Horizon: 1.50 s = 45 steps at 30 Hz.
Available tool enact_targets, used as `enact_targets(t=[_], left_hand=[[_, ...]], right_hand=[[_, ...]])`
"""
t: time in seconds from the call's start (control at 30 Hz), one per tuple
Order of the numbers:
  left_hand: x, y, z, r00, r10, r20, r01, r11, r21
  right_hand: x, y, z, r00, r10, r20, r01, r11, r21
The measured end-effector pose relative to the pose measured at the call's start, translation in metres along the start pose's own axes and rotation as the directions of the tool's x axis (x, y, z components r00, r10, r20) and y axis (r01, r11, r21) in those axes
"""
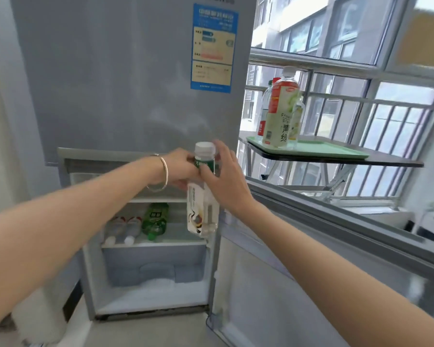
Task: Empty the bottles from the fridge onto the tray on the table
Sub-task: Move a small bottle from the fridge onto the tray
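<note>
A tall grey fridge [125, 78] is standing behind both grips, its smooth metal upper door carrying a blue label with writing too blurred to read, its lower door swinging open to the right. Right of the grips, a dark surface [396, 162] is carrying a flat green tray [336, 151] with several upright bottles [280, 113]. Below the grips, a green bottle [156, 219] and two clear ones are lying on a white shelf. The left hand [179, 172] and right hand [226, 176] are both closing around a white-capped bottle [203, 194], hiding most of its green band.
</note>
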<state>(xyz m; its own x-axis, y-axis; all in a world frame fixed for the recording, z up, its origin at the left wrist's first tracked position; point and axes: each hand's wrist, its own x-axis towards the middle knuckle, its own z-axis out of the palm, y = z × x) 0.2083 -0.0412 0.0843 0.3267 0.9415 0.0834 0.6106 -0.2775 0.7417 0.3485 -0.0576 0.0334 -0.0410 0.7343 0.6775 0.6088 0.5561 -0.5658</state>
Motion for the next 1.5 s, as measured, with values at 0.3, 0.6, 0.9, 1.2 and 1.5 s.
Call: enact_targets(t=[0.3, 0.6, 0.9, 1.2, 1.5], left_hand=[[0.038, 0.117, 0.012, 0.985, 0.136, -0.11, -0.163, 0.943, -0.29], [0.115, 0.179, 0.068, 0.895, 0.367, -0.252, -0.435, 0.842, -0.319], [0.208, 0.167, 0.149, 0.977, 0.212, -0.029, -0.205, 0.888, -0.411], [0.242, 0.14, 0.178, 0.98, 0.183, -0.073, -0.196, 0.859, -0.473], [0.198, 0.133, 0.138, 0.954, 0.186, -0.236, -0.263, 0.896, -0.357]], right_hand=[[-0.001, 0.042, -0.097, 0.992, 0.1, -0.081, -0.115, 0.972, -0.207], [0.076, 0.102, -0.161, 0.905, 0.092, -0.416, -0.188, 0.962, -0.196], [0.145, 0.183, -0.162, 0.829, 0.359, -0.428, -0.48, 0.85, -0.218], [0.145, 0.214, -0.147, 0.809, 0.414, -0.417, -0.553, 0.775, -0.305], [0.121, 0.15, -0.134, 0.878, 0.072, -0.473, -0.279, 0.879, -0.385]])
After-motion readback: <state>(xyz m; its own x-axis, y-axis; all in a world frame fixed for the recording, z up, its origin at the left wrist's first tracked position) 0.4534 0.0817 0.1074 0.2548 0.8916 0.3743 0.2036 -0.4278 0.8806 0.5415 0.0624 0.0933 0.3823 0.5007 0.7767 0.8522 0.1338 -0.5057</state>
